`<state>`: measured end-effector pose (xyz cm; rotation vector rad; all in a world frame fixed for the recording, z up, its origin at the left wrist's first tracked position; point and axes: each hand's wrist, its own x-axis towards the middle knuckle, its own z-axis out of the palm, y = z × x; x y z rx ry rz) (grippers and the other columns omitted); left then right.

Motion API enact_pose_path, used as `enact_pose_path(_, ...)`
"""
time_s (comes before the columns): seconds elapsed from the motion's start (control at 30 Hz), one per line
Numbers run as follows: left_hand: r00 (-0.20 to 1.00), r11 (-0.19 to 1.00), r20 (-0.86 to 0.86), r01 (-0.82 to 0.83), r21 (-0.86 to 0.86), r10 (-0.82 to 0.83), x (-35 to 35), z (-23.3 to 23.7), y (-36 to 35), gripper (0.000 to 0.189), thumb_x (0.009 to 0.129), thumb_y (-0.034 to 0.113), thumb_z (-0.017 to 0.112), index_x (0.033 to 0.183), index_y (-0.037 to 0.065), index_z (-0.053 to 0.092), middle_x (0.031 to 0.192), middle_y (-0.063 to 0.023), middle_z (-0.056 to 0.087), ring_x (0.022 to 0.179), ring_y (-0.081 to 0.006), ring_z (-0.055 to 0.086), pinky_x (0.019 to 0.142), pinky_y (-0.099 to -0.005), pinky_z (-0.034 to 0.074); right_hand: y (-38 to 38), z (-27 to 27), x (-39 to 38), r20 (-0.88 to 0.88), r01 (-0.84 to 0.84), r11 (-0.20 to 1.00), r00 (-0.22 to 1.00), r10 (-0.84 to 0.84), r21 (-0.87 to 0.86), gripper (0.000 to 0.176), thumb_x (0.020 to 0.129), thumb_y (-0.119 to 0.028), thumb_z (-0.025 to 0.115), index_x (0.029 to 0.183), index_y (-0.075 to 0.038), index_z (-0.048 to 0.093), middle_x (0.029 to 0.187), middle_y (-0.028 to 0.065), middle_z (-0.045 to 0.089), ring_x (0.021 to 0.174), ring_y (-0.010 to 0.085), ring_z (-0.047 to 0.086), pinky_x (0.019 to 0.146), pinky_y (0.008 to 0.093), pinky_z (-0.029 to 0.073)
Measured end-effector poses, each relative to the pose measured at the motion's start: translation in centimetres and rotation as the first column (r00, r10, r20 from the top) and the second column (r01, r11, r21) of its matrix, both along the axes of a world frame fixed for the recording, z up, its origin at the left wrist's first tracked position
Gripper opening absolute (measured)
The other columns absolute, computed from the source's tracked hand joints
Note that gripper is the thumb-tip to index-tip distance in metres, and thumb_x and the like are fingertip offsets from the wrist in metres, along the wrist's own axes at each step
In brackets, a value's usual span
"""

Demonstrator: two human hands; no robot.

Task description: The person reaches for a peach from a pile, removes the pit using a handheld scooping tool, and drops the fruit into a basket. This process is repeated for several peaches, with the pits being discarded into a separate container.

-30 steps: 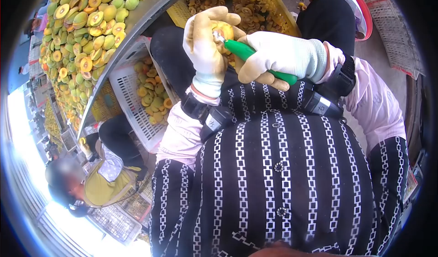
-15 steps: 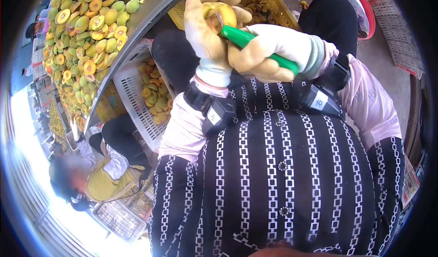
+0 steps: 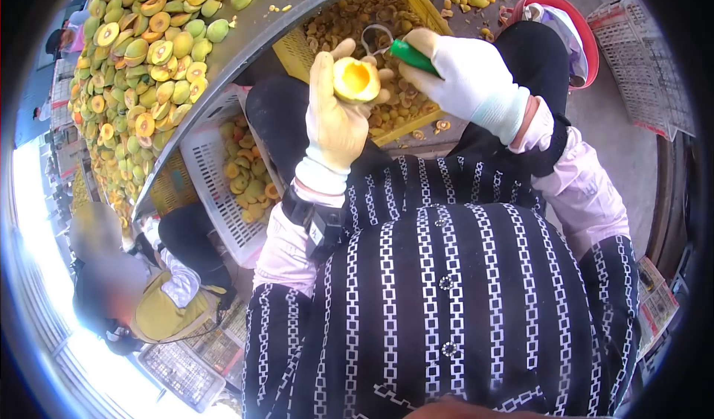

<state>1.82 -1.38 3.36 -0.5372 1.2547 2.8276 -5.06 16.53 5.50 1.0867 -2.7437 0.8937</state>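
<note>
While 1 gloved left hand (image 3: 338,117) cradles hollowed fruit (image 3: 355,80), green-handled tool (image 3: 413,56) beside

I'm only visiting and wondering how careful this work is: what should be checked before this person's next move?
1. Left hand supports the cut fruit half: ok.
2. The half's hollow is turned toward the camera, with no pit in it: ok.
3. Right hand has a grip on the green-handled tool: ok.
4. Tool's loop is safely away from the left fingers: cannot tell; they look apart, but depth is unclear.
5. Yellow crate of scraps lies below the hands: ok.
6. Loop is sharp and undamaged: cannot tell.
</note>
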Motion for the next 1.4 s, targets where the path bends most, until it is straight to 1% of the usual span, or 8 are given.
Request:
enact_pose_path(0.5,0.98,0.979,0.009,-0.199,-0.038,0.2,7.0,1.4,-11.3,0.039,0.097,0.035,0.049,0.111,0.001,0.059,0.097,-0.016,0.064,0.087,-0.0332,0.066,0.066,-0.0323,0.057,1.7,-4.4,-2.3,-0.036,0.061,0.978,0.998,-0.055,0.2,0.025,0.084,-0.03,0.061,0.088,-0.006,0.055,0.065,0.0163,0.061,0.063,0.0366,0.062,0.056,0.0457,0.049)
enact_pose_path(0.57,0.867,0.698,0.093,-0.326,-0.638,0.49,10.0,2.3,-14.6,0.032,0.089,0.027,0.063,0.111,0.003,0.06,0.108,-0.0177,0.06,0.088,-0.0297,0.065,0.069,-0.0327,0.055,1.9,-5.5,-2.6,0.068,0.02,0.967,0.997,-0.038,0.252,0.027,0.084,-0.032,0.062,0.087,-0.006,0.054,0.064,0.0173,0.061,0.062,0.037,0.062,0.056,0.0455,0.049)
enact_pose_path(0.63,0.929,-0.303,-0.107,0.006,-0.953,0.354,14.0,-0.9,-20.4,0.032,0.082,0.022,0.071,0.109,0.005,0.065,0.12,-0.0195,0.053,0.095,-0.028,0.063,0.081,-0.0329,0.052,1.6,-6.4,-3.1,0.088,-0.056,0.951,0.996,0.03,0.303,0.028,0.084,-0.032,0.062,0.087,-0.006,0.054,0.062,0.0179,0.061,0.062,0.0375,0.062,0.056,0.0461,0.049)
enact_pose_path(0.83,0.916,0.159,-0.09,-0.164,-0.974,0.392,4.9,3.9,-21.4,0.032,0.082,0.017,0.07,0.11,0.001,0.064,0.106,-0.0143,0.065,0.098,-0.0221,0.061,0.09,-0.0318,0.047,-1.0,-7.5,-4.0,0.294,-0.146,0.94,0.955,0.052,0.309,0.026,0.084,-0.03,0.063,0.085,-0.005,0.057,0.063,0.0192,0.061,0.062,0.0371,0.063,0.056,0.0457,0.05)
enact_pose_path(1.03,0.987,-0.099,0.034,0.05,-0.994,0.16,-11.9,-2.3,-26.4,0.05,0.083,0.025,0.061,0.129,0.009,0.052,0.122,-0.0177,0.058,0.112,-0.0323,0.056,0.097,-0.0396,0.044,-2.4,-7.9,-5.0,0.419,-0.196,0.915,0.907,0.033,0.352,0.026,0.084,-0.03,0.062,0.086,-0.004,0.057,0.064,0.019,0.063,0.063,0.037,0.064,0.058,0.0457,0.05)
enact_pose_path(1.1,0.958,-0.644,0.24,0.283,-0.711,0.156,-15.1,-5.1,-27.8,0.056,0.08,0.027,0.062,0.132,0.013,0.048,0.129,-0.0192,0.053,0.114,-0.0364,0.054,0.097,-0.041,0.044,-2.8,-7.5,-5.4,0.456,-0.2,0.903,0.89,0.005,0.379,0.028,0.084,-0.032,0.061,0.087,-0.004,0.057,0.066,0.0192,0.063,0.065,0.0376,0.064,0.06,0.0461,0.05)
enact_pose_path(1.23,0.901,-0.491,0.346,0.433,-0.756,0.262,-16.7,-2.9,-27.3,0.059,0.077,0.028,0.062,0.133,0.013,0.048,0.117,-0.0172,0.058,0.106,-0.0338,0.058,0.089,-0.0402,0.048,-3.1,-7.5,-5.8,0.524,-0.212,0.9,0.852,-0.022,0.382,0.029,0.085,-0.033,0.06,0.091,-0.005,0.056,0.068,0.0199,0.063,0.068,0.0391,0.063,0.062,0.0472,0.05)
enact_pose_path(1.4,0.981,0.978,-0.092,-0.182,-0.099,0.173,-10.6,-1.4,-27.1,0.048,0.088,0.025,0.054,0.128,-0.002,0.048,0.121,-0.0196,0.057,0.105,-0.0334,0.058,0.08,-0.035,0.053,-3.4,-7.4,-5.2,0.558,-0.247,0.929,0.828,0.053,0.277,0.035,0.082,-0.027,0.062,0.109,-0.006,0.054,0.079,0.0207,0.065,0.078,0.0387,0.064,0.069,0.0452,0.05)
